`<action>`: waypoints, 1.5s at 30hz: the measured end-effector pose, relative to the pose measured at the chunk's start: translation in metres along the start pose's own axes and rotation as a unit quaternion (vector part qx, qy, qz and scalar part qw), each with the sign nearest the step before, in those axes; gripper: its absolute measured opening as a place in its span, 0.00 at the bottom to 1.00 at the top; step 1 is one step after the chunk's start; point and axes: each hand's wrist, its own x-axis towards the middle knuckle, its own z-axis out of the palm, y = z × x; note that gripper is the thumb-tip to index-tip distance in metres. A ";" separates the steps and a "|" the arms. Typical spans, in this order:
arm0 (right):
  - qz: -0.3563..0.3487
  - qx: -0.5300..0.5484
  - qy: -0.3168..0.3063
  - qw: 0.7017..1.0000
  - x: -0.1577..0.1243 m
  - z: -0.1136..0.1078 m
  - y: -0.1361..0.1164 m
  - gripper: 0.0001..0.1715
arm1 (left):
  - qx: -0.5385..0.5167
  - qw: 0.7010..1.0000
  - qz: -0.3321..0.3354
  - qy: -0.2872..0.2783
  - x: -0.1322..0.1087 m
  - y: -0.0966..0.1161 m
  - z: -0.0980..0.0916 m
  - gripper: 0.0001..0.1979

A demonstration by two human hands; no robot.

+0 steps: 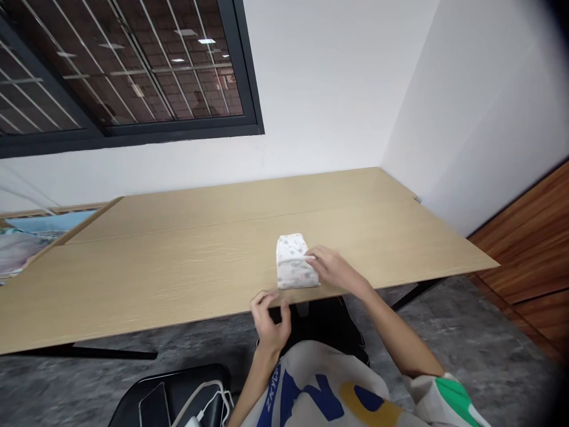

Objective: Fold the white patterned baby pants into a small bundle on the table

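Observation:
A white folded cloth (297, 274) with a small grey print lies near the front edge of the wooden table (191, 267). Its upper part tapers, and a fold line runs across its middle. At the cloth's right side, my right hand (331, 268) has its fingers closed on the end of that fold. My left hand (270, 320) is at the table's front edge, just below the cloth's lower left corner. Its thumb and fingers are apart, with nothing between them.
Behind the table are a white wall (329, 89) and a barred window (133, 71). A black chair (128, 394) with a phone-like dark slab and white cables stands at the lower left. Fabrics (26, 249) lie beyond the table's left end; a wooden cabinet (528, 237) is on the right.

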 end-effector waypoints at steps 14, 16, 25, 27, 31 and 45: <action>0.097 -0.143 -0.032 0.984 0.113 0.062 0.119 0.12 | 0.219 0.931 -0.027 -0.292 -0.026 0.003 0.067 0.26; 0.097 -0.179 -0.015 0.979 0.110 0.064 0.109 0.15 | 0.216 0.930 -0.029 -0.297 -0.027 0.003 0.066 0.26; -0.174 -0.076 -0.198 0.962 0.063 0.095 0.034 0.32 | 0.208 0.926 -0.020 -0.313 -0.025 -0.002 0.069 0.27; -0.179 -0.047 -0.233 0.955 0.056 0.103 0.038 0.32 | 0.215 0.925 -0.012 -0.313 -0.026 -0.004 0.070 0.28; -0.138 -0.034 -0.251 0.957 0.054 0.115 0.062 0.29 | 0.228 0.927 0.002 -0.299 -0.027 -0.005 0.068 0.26; -0.096 -0.146 -0.172 0.969 0.103 0.105 0.127 0.33 | 0.221 0.921 -0.003 -0.320 -0.024 0.000 0.062 0.27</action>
